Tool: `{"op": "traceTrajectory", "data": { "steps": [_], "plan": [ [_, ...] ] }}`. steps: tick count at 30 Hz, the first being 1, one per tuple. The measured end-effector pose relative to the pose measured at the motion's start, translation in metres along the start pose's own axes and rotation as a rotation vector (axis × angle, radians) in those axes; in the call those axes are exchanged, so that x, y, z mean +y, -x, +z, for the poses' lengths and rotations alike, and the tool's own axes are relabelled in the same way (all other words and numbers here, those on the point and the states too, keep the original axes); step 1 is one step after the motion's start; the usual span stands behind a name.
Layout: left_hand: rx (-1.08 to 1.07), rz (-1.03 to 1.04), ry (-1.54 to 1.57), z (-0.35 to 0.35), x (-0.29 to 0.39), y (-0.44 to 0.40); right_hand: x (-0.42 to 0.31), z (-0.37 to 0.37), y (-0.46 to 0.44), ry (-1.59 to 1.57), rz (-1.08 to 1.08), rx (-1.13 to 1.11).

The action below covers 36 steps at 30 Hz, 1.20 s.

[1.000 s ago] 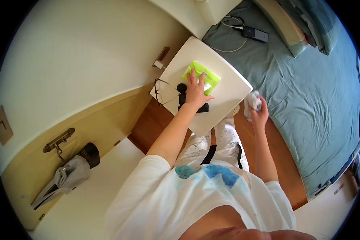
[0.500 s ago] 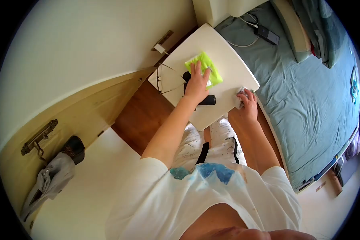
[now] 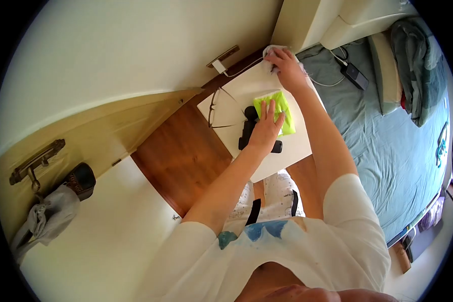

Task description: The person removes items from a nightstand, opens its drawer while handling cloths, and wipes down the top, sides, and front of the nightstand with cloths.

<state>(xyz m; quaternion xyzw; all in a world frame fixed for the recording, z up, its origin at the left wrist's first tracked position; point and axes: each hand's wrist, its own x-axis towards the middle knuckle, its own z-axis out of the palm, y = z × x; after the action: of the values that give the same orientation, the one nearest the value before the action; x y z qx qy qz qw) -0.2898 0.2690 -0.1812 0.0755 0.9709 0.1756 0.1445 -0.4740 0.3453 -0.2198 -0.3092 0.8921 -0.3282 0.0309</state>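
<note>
Crumpled white wipe point(image 3: 270, 50), at the far corner of the white bedside table point(image 3: 294, 151), fingers of the right hand point(image 3: 290, 69) curled over it, grasping; work seemingly under way, share done or left not discernible; bed point(image 3: 387, 171), blue-green sheet, rumpled, alongside the table; tabletop smooth, partly occupied; lime-green packet point(image 3: 288, 123), left hand point(image 3: 267, 130) spread on it, not clenched; eyeglasses point(image 3: 212, 106), arms unfolded, near the left edge; white charger plug point(image 3: 219, 66), at the wall.

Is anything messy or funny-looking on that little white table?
I see nothing spilled or broken. The glasses look a bit odd: they lie unfolded right by the edge of the white table, perhaps easily knocked off.
</note>
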Motion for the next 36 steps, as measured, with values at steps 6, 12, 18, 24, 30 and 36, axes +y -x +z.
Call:
{"op": "traceTrajectory", "data": {
  "steps": [6,12,18,24,30,36],
  "plan": [
    [0.032,0.001,0.107,0.0,-0.001,0.0,0.018,-0.029,0.081,0.133,0.124,-0.131],
    [-0.054,-0.036,0.17,-0.004,0.0,0.0,-0.002,-0.061,0.176,0.209,0.338,-0.083],
    [-0.089,-0.017,-0.039,-0.002,0.003,-0.002,0.043,-0.024,0.089,-0.026,0.139,0.077],
    [-0.195,-0.018,-0.094,-0.018,0.011,-0.016,0.018,-0.048,0.111,0.05,0.345,-0.033],
    [-0.337,-0.104,-0.265,-0.022,0.028,-0.025,-0.008,-0.053,0.24,0.216,0.521,0.01],
    [-0.297,-0.064,-0.272,-0.017,0.022,-0.023,-0.057,-0.061,0.277,0.024,0.741,0.034]
  ]
}}
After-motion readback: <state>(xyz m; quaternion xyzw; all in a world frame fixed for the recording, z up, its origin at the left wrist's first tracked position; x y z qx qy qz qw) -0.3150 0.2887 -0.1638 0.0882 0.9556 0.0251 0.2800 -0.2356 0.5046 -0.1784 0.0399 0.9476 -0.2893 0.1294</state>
